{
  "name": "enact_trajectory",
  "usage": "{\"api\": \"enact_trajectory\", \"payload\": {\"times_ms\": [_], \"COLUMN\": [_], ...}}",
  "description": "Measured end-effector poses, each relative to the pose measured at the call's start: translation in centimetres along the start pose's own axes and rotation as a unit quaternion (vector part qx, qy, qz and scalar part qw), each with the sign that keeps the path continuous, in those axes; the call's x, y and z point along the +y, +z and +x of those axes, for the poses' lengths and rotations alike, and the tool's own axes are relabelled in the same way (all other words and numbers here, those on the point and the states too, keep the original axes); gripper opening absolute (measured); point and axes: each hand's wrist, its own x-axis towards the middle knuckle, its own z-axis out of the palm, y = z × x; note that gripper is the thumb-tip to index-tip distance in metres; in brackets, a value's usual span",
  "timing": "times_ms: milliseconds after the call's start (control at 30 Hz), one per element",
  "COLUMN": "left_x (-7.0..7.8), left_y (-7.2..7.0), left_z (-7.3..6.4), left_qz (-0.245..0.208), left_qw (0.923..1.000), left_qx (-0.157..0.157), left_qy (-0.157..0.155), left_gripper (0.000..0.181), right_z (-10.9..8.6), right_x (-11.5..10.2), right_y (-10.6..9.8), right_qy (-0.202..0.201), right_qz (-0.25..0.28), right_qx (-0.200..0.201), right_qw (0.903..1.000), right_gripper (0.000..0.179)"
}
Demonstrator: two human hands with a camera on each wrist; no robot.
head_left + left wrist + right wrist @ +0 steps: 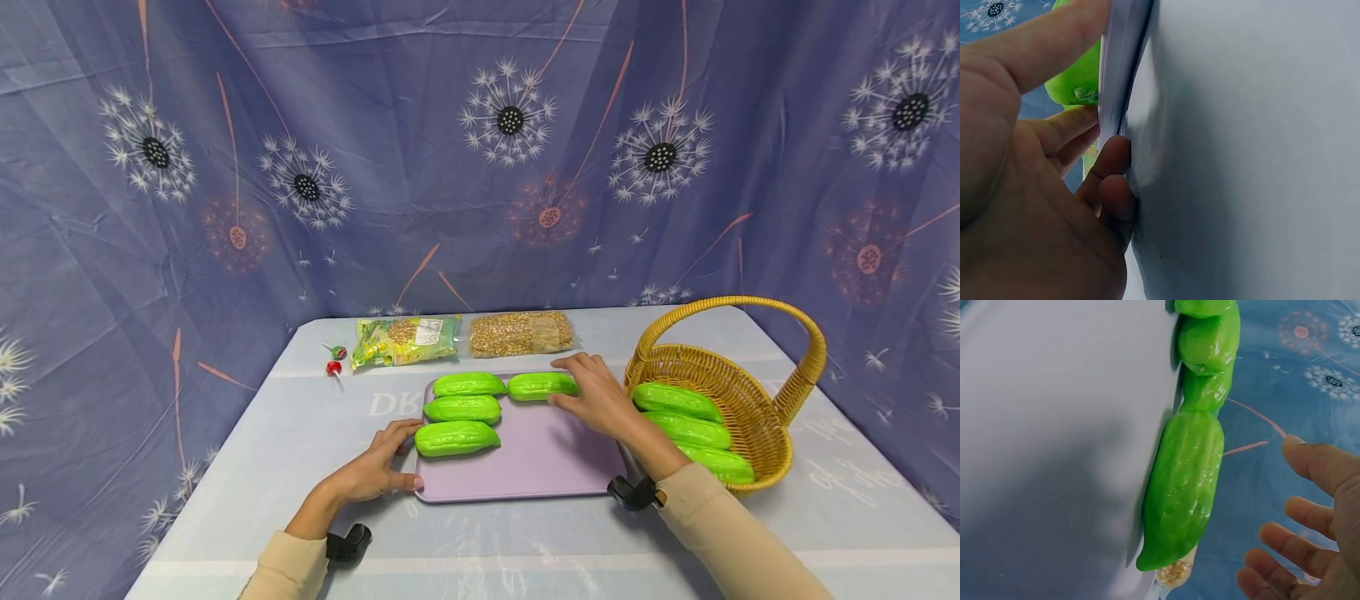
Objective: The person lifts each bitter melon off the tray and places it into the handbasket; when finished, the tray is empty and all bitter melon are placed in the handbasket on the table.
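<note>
A lilac tray lies on the table, bearing several shiny green cucumber-like vegetables. Three are lined up along its left side, the nearest one beside my left hand. That hand rests at the tray's left edge, its thumb and fingertips touching the rim in the left wrist view. Another green vegetable lies at the tray's back, right of the column. My right hand hovers by its right end, fingers spread and apart from it in the right wrist view.
A yellow wicker basket with a tall handle stands right of the tray, holding three more green vegetables. Behind the tray lie a green-yellow packet and a clear bag of kernels. Two lollipops lie at the back left.
</note>
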Motion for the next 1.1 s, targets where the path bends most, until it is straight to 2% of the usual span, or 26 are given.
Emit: {"api": "enact_trajectory", "payload": {"times_ms": [567,1100], "left_x": [0.0,-0.1], "left_y": [0.0,0.0], "left_z": [0.0,0.0], "left_qz": [0.002,0.001], "left_qw": [1.0,1.0], "left_qx": [0.001,0.0], "left_qy": [0.005,0.007], "left_gripper": [0.081,0.082], "right_z": [2.0,3.3], "right_x": [1.0,1.5], "right_y": [2.3,3.6], "right_qy": [0.032,0.062], "right_qz": [0.007,-0.043], "right_qx": [-0.034,-0.082], "right_qw": [0.9989,0.9937], "right_gripper": [0.051,0.052]}}
